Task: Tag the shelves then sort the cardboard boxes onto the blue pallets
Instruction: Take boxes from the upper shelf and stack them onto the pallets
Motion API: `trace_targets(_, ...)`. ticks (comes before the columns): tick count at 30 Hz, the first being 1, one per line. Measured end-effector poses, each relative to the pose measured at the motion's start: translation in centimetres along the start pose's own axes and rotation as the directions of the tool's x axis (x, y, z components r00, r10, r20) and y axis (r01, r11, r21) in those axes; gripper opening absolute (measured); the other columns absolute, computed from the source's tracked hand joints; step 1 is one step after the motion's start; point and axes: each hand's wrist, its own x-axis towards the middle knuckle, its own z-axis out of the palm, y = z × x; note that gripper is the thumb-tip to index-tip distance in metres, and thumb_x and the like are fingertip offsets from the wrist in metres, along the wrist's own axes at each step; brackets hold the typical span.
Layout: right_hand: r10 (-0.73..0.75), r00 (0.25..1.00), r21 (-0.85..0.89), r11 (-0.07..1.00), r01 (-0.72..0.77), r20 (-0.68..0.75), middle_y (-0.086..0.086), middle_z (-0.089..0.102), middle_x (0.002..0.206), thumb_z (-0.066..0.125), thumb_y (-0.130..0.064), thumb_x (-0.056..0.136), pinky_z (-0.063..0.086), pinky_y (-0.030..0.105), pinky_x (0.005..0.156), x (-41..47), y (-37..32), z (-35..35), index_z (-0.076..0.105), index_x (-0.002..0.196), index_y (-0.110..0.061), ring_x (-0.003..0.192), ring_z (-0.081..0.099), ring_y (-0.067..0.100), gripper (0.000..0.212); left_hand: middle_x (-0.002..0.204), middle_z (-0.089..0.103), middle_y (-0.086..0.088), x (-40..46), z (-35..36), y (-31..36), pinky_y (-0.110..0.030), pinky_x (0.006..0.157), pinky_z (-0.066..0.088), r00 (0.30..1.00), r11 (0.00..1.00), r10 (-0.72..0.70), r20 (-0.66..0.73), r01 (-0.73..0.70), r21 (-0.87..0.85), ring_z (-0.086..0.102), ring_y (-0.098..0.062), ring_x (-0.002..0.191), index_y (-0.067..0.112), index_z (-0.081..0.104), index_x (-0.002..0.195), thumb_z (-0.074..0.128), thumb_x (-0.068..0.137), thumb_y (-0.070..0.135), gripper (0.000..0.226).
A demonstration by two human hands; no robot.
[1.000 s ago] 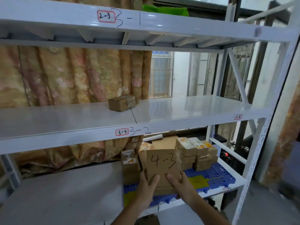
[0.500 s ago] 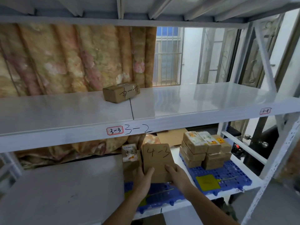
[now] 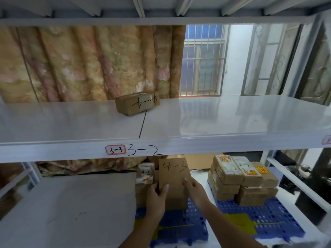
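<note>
Cardboard box marked "4-3" (image 3: 174, 178) stood upright at lower centre of the frame, on the lower shelf at the back edge of the left blue pallet (image 3: 179, 224), and both hands held it. The left hand (image 3: 156, 199) gripped its left edge, thumb laid across the front face and fingers wrapped behind; the right hand (image 3: 194, 189) pressed on its right side, fingers curled round that edge. Just left of it, touching or nearly so, stood a smaller printed box marked "4-2" (image 3: 145, 173). To the right, a stack of cardboard boxes (image 3: 241, 183) with colourful printed tops sat on a second blue pallet (image 3: 272, 215), which carried a yellow tag (image 3: 240, 223). Across the middle of the frame ran the white shelf (image 3: 215, 119), its front lip bearing a red-bordered tag reading "3-3" (image 3: 115, 150) with "3-2" handwritten beside it. On that shelf, at centre, a lone brown box (image 3: 137, 103) with scrawled writing lay on its side before a floral curtain (image 3: 80, 63). At upper right was a barred window (image 3: 204, 59).
</note>
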Motion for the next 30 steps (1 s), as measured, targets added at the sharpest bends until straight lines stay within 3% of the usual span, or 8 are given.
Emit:
trace_targets(4, 0.023, 1.0, -0.004, 1.0, -0.023, 0.011, -0.005, 0.069, 0.108, 0.049, -0.039, 0.106, 0.055, 0.041, 0.098, 0.7, 0.1, 0.4, 0.059, 0.121, -0.025, 0.101, 0.066, 0.017, 0.024, 0.115, 0.061, -0.001, 0.5, 0.8, -0.2, -0.039, 0.089, 0.053, 0.986, 0.99, -0.121, -0.118, 0.111, -0.084, 0.06, -0.023, 0.107, 0.019, 0.054, 0.117, 0.07, 0.093, 0.041, 0.037)
trace_targets(9, 0.044, 0.999, -0.014, 0.999, -0.044, 0.019, 0.003, 0.067, 0.123, 0.049, -0.043, 0.105, 0.055, 0.037, 0.093, 1.9, 1.3, 1.0, 0.055, 0.14, -0.019, 0.108, 0.065, 0.021, 0.043, 0.12, 0.06, -0.005, 1.0, 1.2, -1.0, -0.038, 0.087, 0.053, 0.977, 0.986, -0.145, -0.155, 0.13, -0.1, 0.059, -0.024, 0.108, 0.015, 0.056, 0.124, 0.07, 0.093, 0.04, 0.043)
trace_targets(12, 0.049, 0.999, -0.001, 0.999, -0.049, 0.012, 0.003, 0.066, 0.12, 0.049, -0.039, 0.106, 0.054, 0.027, 0.078, 1.9, 1.5, 1.3, 0.053, 0.141, -0.018, 0.104, 0.065, 0.018, 0.041, 0.124, 0.059, -0.008, 1.1, 1.6, -1.6, -0.045, 0.093, 0.054, 0.964, 0.978, -0.202, -0.171, 0.188, -0.094, 0.059, -0.026, 0.109, 0.012, 0.053, 0.131, 0.068, 0.093, 0.045, 0.053)
trace_targets(20, 0.087, 0.996, -0.034, 0.996, -0.086, 0.021, 0.003, 0.062, 0.124, 0.048, -0.045, 0.105, 0.048, 0.023, 0.069, 2.2, 1.3, 2.1, 0.044, 0.149, -0.021, 0.103, 0.061, 0.016, 0.05, 0.121, 0.064, -0.009, 1.8, 2.0, -2.5, -0.048, 0.092, 0.056, 0.918, 0.924, -0.34, -0.205, 0.285, -0.255, 0.063, -0.029, 0.105, 0.007, 0.055, 0.129, 0.073, 0.084, 0.055, 0.068)
trace_targets(26, 0.098, 0.995, -0.03, 0.995, -0.098, 0.006, 0.003, 0.058, 0.132, 0.05, -0.053, 0.102, 0.056, 0.039, 0.091, 2.8, 1.4, 2.6, 0.036, 0.153, -0.023, 0.112, 0.061, 0.022, 0.061, 0.123, 0.063, -0.01, 2.8, 1.9, -3.4, -0.05, 0.092, 0.058, 0.883, 0.876, -0.439, -0.164, 0.38, -0.296, 0.062, -0.029, 0.106, 0.009, 0.048, 0.138, 0.072, 0.065, 0.075, 0.102)
trace_targets(30, 0.11, 0.994, -0.02, 0.994, -0.11, 0.007, 0.001, 0.056, 0.129, 0.049, -0.053, 0.102, 0.054, 0.043, 0.097, 2.9, 1.4, 3.0, 0.036, 0.151, -0.025, 0.112, 0.059, 0.022, 0.058, 0.122, 0.062, -0.011, 2.6, 1.5, -2.8, -0.036, 0.065, 0.054, 0.872, 0.854, -0.468, -0.141, 0.407, -0.323, 0.061, -0.027, 0.1, 0.009, 0.045, 0.141, 0.07, 0.078, 0.068, 0.09)
